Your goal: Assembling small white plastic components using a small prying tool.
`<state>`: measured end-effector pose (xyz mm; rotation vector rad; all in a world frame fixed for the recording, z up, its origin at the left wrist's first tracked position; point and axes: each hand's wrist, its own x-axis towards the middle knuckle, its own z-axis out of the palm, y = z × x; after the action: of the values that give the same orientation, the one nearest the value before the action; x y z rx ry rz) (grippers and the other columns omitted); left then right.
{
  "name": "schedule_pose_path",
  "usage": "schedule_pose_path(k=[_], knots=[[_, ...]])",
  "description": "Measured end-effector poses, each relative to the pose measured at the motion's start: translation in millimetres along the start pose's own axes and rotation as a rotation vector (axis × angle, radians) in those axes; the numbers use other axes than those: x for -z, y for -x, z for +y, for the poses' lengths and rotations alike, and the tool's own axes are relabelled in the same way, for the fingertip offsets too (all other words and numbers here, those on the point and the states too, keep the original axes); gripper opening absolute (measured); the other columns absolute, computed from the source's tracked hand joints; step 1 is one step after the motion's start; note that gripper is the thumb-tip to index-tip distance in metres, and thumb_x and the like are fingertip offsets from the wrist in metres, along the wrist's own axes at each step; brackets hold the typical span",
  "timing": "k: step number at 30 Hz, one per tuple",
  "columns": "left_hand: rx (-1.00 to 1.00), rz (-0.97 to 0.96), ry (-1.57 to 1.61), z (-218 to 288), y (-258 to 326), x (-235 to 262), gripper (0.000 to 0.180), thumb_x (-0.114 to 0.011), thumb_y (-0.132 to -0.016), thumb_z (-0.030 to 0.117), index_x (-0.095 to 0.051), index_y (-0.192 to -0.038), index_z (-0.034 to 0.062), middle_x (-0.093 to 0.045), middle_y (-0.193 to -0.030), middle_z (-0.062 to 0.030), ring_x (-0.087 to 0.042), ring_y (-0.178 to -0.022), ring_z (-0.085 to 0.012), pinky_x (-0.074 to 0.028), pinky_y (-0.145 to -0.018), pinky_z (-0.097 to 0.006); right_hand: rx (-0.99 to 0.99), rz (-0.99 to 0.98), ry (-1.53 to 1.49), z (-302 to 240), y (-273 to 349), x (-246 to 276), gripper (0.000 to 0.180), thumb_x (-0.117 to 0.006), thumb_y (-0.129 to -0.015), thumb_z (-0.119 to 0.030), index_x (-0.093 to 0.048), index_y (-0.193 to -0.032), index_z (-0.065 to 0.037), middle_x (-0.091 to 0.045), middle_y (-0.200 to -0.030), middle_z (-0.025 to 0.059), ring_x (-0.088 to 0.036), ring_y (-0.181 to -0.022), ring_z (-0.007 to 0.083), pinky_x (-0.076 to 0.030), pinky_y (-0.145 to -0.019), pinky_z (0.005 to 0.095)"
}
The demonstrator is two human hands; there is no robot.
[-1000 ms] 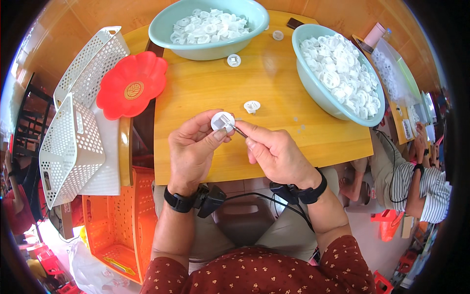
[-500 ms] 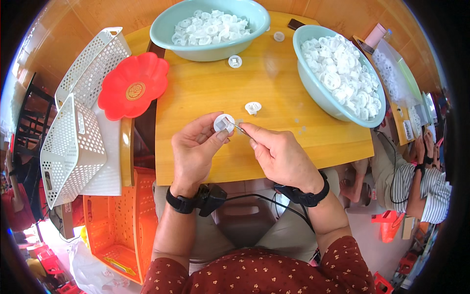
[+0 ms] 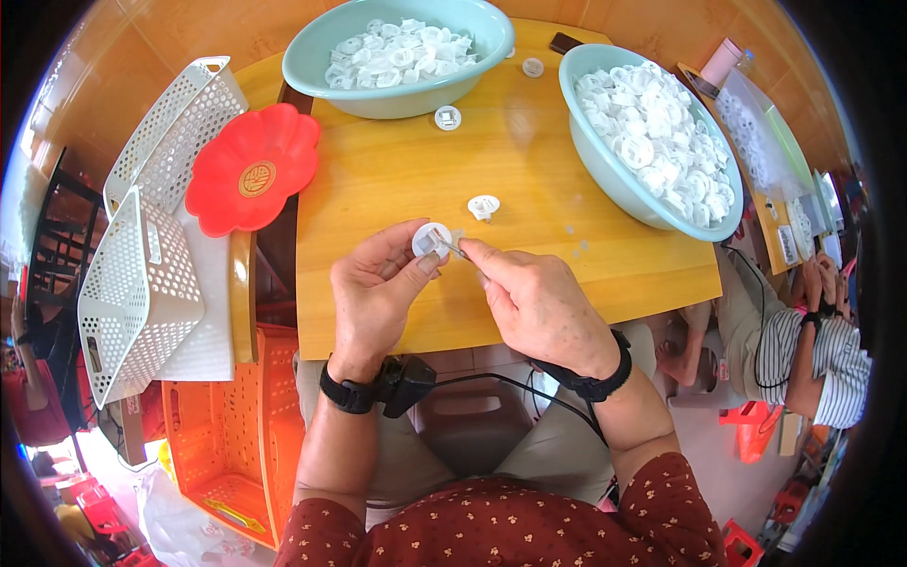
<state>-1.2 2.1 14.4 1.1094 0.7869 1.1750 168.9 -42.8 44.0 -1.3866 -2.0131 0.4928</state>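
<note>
White disc (image 3: pixel 430 238) — left hand (image 3: pixel 375 285) pinches its rim

So the white disc (image 3: pixel 431 236) is a small round plastic piece with a squarish bit in the middle, pinched by its lower rim in the left hand (image 3: pixel 372 293), face tipped up. The thin metal tool (image 3: pixel 453 249) pokes out of the right hand's (image 3: pixel 543 300) fingertips, slanting up-left, its tip right at the disc's face.
</note>
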Motion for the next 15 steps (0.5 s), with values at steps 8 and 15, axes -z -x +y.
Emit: schedule_pose_path(k=[8, 15], knots=[[0.003, -0.006, -0.017, 1.0, 1.5, 0.0, 0.031, -0.060, -0.080, -0.009, -0.056, -0.111, -0.0076, -0.064, -0.099, -0.0145, -0.063, -0.085, -0.0188, -0.051, -0.073, -0.027, 0.030, -0.002, 0.000, 2.1, 1.0, -2.8, 0.034, -0.052, -0.080, -0.003, -0.052, -0.113, 0.005, -0.060, -0.071, 0.0183, -0.059, -0.064, 0.0342, -0.045, -0.056, 0.0418], [-0.067, -0.022, -0.182, 1.3, 5.1, -4.2, 0.029, -0.060, -0.080, -0.009, -0.057, -0.108, -0.0084, -0.064, -0.100, -0.0133, -0.062, -0.089, -0.0164, -0.051, -0.075, -0.025, 0.025, -0.117, 0.011, 4.1, 0.0, -0.1, 0.038, -0.051, -0.077, -0.003, -0.050, -0.113, 0.007, -0.057, -0.064, 0.0204, -0.058, -0.061, 0.0358, -0.044, -0.054, 0.0431]])
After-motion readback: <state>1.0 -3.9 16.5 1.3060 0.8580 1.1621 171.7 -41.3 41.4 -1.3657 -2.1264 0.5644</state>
